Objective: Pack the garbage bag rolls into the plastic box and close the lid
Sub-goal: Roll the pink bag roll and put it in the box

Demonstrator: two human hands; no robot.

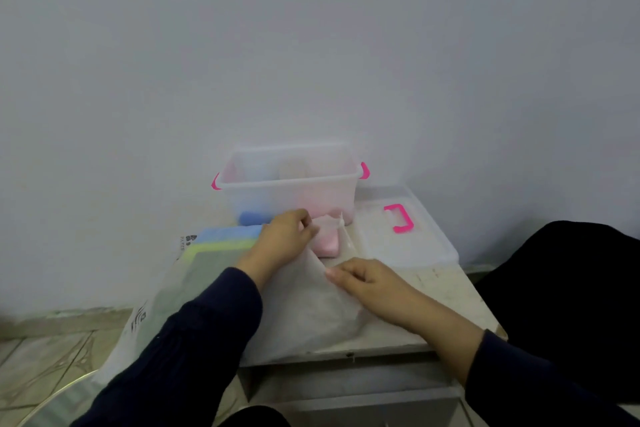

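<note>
Two hands pinching plastic wrapper [304,305], left hand [284,239], right hand [367,279], pink roll [325,246] beside box [289,184]

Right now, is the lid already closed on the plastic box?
No, the lid with its pink handle lies flat on the table to the right of the plastic box, whose top is open.

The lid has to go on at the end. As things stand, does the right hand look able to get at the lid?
Probably yes: the lid lies flat beside the box, unobstructed, but the right hand first must release the plastic wrapper.
</note>
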